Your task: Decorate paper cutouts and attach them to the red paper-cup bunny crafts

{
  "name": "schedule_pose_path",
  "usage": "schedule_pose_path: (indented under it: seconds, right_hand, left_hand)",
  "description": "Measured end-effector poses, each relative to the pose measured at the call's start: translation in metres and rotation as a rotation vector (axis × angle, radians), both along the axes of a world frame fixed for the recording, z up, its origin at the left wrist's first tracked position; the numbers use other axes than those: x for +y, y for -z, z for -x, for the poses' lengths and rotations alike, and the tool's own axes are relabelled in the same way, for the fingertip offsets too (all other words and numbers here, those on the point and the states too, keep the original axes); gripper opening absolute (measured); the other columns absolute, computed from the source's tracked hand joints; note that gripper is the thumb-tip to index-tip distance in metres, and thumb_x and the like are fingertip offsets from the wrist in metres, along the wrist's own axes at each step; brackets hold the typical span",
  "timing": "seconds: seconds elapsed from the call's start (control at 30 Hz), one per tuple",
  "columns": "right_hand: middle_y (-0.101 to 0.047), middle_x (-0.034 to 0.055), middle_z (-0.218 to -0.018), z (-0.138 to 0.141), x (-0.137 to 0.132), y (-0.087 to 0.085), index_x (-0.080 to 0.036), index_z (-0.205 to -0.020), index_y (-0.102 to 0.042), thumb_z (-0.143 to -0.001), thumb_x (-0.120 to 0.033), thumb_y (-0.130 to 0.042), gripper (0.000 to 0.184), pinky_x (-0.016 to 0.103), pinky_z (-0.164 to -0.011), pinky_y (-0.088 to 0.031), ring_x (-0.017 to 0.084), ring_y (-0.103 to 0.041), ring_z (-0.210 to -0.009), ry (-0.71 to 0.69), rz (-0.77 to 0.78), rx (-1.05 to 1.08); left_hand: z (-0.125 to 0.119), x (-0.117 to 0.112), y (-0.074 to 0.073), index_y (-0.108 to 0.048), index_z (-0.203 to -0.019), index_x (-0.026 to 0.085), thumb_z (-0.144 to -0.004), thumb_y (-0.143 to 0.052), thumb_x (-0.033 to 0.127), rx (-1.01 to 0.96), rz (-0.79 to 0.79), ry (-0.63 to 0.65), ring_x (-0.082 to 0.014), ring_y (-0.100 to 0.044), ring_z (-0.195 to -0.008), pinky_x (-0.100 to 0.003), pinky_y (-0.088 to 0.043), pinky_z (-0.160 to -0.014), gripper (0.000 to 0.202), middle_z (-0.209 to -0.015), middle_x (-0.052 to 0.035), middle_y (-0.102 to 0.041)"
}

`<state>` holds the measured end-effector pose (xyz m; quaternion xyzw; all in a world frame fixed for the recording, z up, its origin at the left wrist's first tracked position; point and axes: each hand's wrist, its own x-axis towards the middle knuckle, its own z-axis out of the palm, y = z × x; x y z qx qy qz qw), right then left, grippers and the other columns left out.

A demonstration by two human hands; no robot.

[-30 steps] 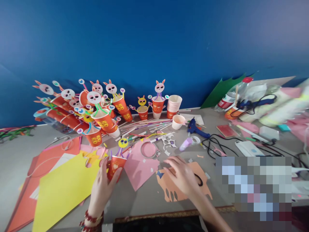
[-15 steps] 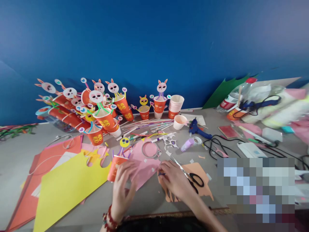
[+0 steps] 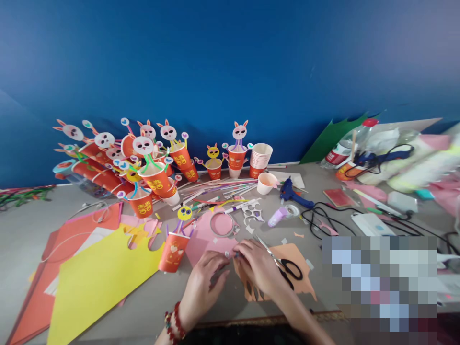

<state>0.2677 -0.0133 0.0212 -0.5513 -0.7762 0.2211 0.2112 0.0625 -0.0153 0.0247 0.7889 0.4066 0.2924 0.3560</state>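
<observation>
My right hand (image 3: 257, 266) is closed in a pinch over the edge of a peach paper sheet (image 3: 289, 251) with cut-out holes. What its fingertips hold is tiny and bluish, too small to name. Close by on the left, my left hand (image 3: 208, 278) is curved with thumb and fingers apart and nothing visible in it. Black-handled scissors (image 3: 291, 269) lie on the peach paper, just right of my right hand. An orange paper cup (image 3: 175, 251) with a yellow paper face stands upright to the left of my left hand. Pink paper (image 3: 201, 235) lies beyond my fingers.
Yellow card (image 3: 104, 287) covers the left side. Several rabbit-faced orange cups (image 3: 156, 177) stand at the back left. Behind my hands are a roll of tape (image 3: 222, 224), markers and a blue glue gun (image 3: 293, 194). Black cables (image 3: 323, 211) and a bottle (image 3: 339, 148) are at right.
My left hand has moved right, away from the orange cup, toward my right hand. The cup now shows fully. My right hand has barely moved.
</observation>
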Motion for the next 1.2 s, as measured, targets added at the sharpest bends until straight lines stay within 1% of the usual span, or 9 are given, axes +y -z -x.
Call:
schedule_pose_path:
  seconds: [0.13, 0.27, 0.53, 0.63, 0.73, 0.83, 0.93, 1.03, 1.2]
  right_hand:
    - [-0.064, 0.0066, -0.097, -0.002, -0.001, 0.0, -0.02, -0.095, -0.062, -0.088, -0.005, -0.054, 0.019, 0.035, -0.079, -0.046, 0.025, -0.059, -0.091, 0.017, -0.024, -0.036]
    - [-0.063, 0.0054, -0.093, -0.003, 0.0, 0.002, -0.02, -0.087, -0.059, -0.085, -0.002, -0.057, 0.018, 0.034, -0.077, -0.045, 0.024, -0.058, -0.089, 0.043, -0.027, -0.04]
    - [-0.065, 0.0035, -0.088, 0.0, 0.003, 0.005, -0.021, -0.086, -0.058, -0.086, -0.004, -0.059, 0.017, 0.034, -0.075, -0.045, 0.024, -0.061, -0.086, 0.068, -0.071, -0.007]
    - [-0.065, 0.0028, -0.085, -0.001, 0.003, 0.005, -0.022, -0.084, -0.057, -0.088, -0.005, -0.058, 0.017, 0.032, -0.072, -0.046, 0.023, -0.062, -0.083, 0.086, -0.071, 0.069]
    - [-0.066, 0.0025, -0.085, -0.001, -0.001, 0.0, -0.022, -0.086, -0.056, -0.092, -0.009, -0.055, 0.015, 0.03, -0.071, -0.049, 0.02, -0.063, -0.08, 0.102, -0.115, 0.256]
    - [-0.068, 0.0039, -0.094, 0.001, -0.006, -0.009, -0.023, -0.091, -0.058, -0.094, -0.01, -0.052, 0.015, 0.03, -0.081, -0.051, 0.019, -0.065, -0.091, 0.016, -0.24, 0.424]
    - [-0.069, 0.0048, -0.1, 0.006, -0.009, -0.015, -0.023, -0.095, -0.06, -0.093, -0.009, -0.053, 0.016, 0.029, -0.082, -0.051, 0.018, -0.066, -0.095, -0.107, -0.346, 0.443]
    - [-0.068, 0.0062, -0.1, 0.01, -0.01, -0.013, -0.023, -0.096, -0.061, -0.092, -0.009, -0.052, 0.017, 0.032, -0.081, -0.052, 0.02, -0.064, -0.094, -0.176, -0.388, 0.389]
    - [-0.067, 0.0064, -0.099, 0.013, -0.013, -0.007, -0.024, -0.096, -0.062, -0.093, -0.009, -0.048, 0.02, 0.033, -0.08, -0.053, 0.02, -0.063, -0.092, -0.182, -0.34, 0.348]
  left_hand:
    - [-0.003, 0.003, 0.0, -0.063, -0.105, 0.021, -0.093, -0.055, 0.018, -0.003, 0.02, -0.006, -0.0216, -0.061, -0.098, -0.034, -0.051, -0.086, 0.015, -0.104, -0.0076, -0.067]
    - [-0.003, 0.004, 0.004, -0.064, -0.102, 0.02, -0.094, -0.055, 0.02, -0.021, 0.045, -0.017, -0.0223, -0.062, -0.097, -0.034, -0.051, -0.085, 0.012, -0.102, -0.0083, -0.068]
    - [-0.002, 0.006, 0.011, -0.066, -0.101, 0.02, -0.096, -0.052, 0.022, -0.091, 0.075, -0.063, -0.0218, -0.063, -0.098, -0.034, -0.05, -0.087, 0.014, -0.101, -0.0086, -0.069]
    - [-0.001, 0.005, 0.01, -0.066, -0.099, 0.02, -0.096, -0.052, 0.023, -0.124, 0.095, -0.069, -0.0211, -0.063, -0.097, -0.032, -0.049, -0.087, 0.015, -0.1, -0.0081, -0.069]
    - [0.0, 0.004, 0.01, -0.067, -0.099, 0.019, -0.097, -0.052, 0.029, -0.173, 0.182, -0.098, -0.0198, -0.064, -0.09, -0.029, -0.049, -0.08, 0.018, -0.095, -0.0071, -0.069]
    - [0.0, 0.003, 0.011, -0.067, -0.096, 0.017, -0.099, -0.048, 0.038, -0.25, 0.316, -0.114, -0.0155, -0.059, -0.07, -0.024, -0.046, -0.066, 0.029, -0.076, -0.0035, -0.065]
    - [0.001, 0.003, 0.015, -0.065, -0.08, 0.015, -0.099, -0.044, 0.046, -0.382, 0.465, -0.09, -0.0116, -0.048, -0.057, -0.022, -0.04, -0.057, 0.042, -0.063, -0.0007, -0.058]
    - [0.003, 0.004, 0.019, -0.061, -0.079, 0.016, -0.096, -0.05, 0.05, -0.467, 0.553, -0.114, -0.01, -0.044, -0.054, -0.022, -0.037, -0.055, 0.04, -0.062, 0.0005, -0.057]
    - [0.005, 0.004, 0.021, -0.058, -0.082, 0.017, -0.092, -0.059, 0.048, -0.495, 0.569, -0.161, -0.0097, -0.045, -0.055, -0.021, -0.037, -0.056, 0.032, -0.063, 0.0024, -0.057]
